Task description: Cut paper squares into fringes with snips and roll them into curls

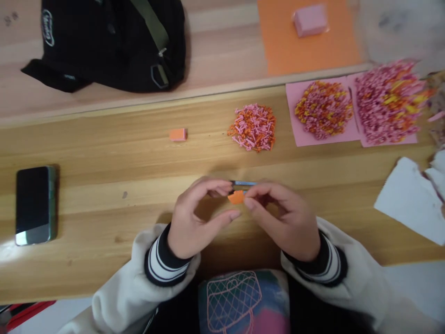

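Note:
Both hands meet over the front of the wooden desk [104, 195]. My left hand [198, 218] curls its fingers and pinches a thin dark tool [243, 183] that points right. My right hand [281, 218] pinches a small orange paper piece [236, 197] between thumb and forefinger, right beside the left fingertips. Behind the hands lies a loose pile of rolled pink and orange paper bits [253, 127]. A small orange block [178, 134] lies alone to the left of that pile.
A phone [34, 204] lies face up at the left. A black bag [111, 41] rests at the back. Two pink sheets [302, 134] carry heaps of rolled bits at the right. An orange sheet [278, 51] holds a pink block [310, 19]. White paper [406, 199] lies at the right edge.

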Demonstrator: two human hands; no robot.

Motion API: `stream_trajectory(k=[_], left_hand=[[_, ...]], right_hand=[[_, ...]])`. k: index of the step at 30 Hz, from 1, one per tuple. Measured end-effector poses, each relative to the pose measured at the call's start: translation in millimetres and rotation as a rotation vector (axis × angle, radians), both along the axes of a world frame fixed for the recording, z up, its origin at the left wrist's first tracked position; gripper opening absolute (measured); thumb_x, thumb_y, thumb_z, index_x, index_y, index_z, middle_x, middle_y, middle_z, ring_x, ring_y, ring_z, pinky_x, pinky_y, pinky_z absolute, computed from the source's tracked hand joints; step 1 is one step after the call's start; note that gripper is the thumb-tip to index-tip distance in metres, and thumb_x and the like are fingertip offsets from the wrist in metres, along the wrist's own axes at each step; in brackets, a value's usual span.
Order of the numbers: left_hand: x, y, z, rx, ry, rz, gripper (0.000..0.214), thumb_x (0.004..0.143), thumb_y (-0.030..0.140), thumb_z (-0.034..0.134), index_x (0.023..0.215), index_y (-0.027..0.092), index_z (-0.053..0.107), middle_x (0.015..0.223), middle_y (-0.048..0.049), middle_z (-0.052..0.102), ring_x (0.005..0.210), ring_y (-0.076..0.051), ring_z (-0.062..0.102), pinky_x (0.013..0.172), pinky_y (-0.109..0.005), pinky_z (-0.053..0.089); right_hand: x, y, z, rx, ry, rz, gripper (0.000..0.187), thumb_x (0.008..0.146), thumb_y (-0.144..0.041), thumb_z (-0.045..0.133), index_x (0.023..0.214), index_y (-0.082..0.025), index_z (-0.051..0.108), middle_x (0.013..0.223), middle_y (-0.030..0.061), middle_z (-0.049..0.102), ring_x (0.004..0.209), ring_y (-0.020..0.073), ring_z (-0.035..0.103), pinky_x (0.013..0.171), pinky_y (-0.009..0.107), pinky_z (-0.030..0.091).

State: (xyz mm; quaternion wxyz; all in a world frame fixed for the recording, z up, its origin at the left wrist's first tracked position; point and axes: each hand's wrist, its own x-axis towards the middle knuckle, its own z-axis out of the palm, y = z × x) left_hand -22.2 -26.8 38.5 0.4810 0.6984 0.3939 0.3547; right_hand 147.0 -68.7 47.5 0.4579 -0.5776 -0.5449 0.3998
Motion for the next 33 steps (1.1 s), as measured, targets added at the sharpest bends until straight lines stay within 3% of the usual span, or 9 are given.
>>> stream_trajectory(k=[4,8,15,23,33], left_hand=[[1,-4,-0.7,-0.311,-0.206,-0.054,0.014,0.079,0.022,0.068,0.092,0.018,0.066,0.084,-0.0033,0.068,0.078,-0.012,0.063,0.075,-0.023,0.051],[7,-6,-3.6,-0.472,-0.377,-0.026,0.005,0.081,0.022,0.067,0.083,0.018,0.068,0.077,-0.0020,0.069,0.070,-0.009,0.063,0.068,-0.019,0.051],[12,-8,-8.2,-0.570,-0.470,0.026,0.007,0.076,0.022,0.073,0.082,0.019,0.072,0.073,-0.0004,0.069,0.066,-0.007,0.063,0.066,-0.014,0.052],[11,-8,-9.3,-0.566,-0.480,0.071,0.011,0.074,0.019,0.074,0.084,0.021,0.075,0.075,0.0010,0.072,0.066,-0.005,0.066,0.067,-0.012,0.054],[14,-7,-7.6,-0.544,-0.442,0.123,0.011,0.073,0.013,0.073,0.080,0.022,0.076,0.072,0.0006,0.074,0.064,-0.005,0.066,0.064,-0.013,0.054]], right_hand=[[-1,5,-4.1,-0.341,0.546,-0.047,0.012,0.078,-0.027,0.065,0.072,-0.017,0.061,0.049,-0.0062,0.052,0.038,0.0054,0.044,0.037,0.018,0.037],[-3,6,-4.6,-0.407,0.696,-0.045,0.015,0.074,-0.027,0.069,0.068,-0.016,0.062,0.048,-0.0059,0.053,0.037,0.0042,0.044,0.036,0.016,0.038],[-5,3,-3.1,-0.393,0.714,-0.058,0.010,0.073,-0.022,0.070,0.069,-0.016,0.064,0.050,-0.0057,0.054,0.039,0.0036,0.045,0.037,0.015,0.039],[-6,3,-2.8,-0.365,0.706,-0.074,0.006,0.072,-0.019,0.071,0.070,-0.017,0.065,0.054,-0.0050,0.058,0.040,0.0033,0.045,0.036,0.014,0.042],[-7,2,0.0,-0.302,0.485,-0.096,0.011,0.071,-0.025,0.074,0.072,-0.017,0.066,0.055,-0.0032,0.060,0.044,0.0053,0.048,0.040,0.017,0.040]])
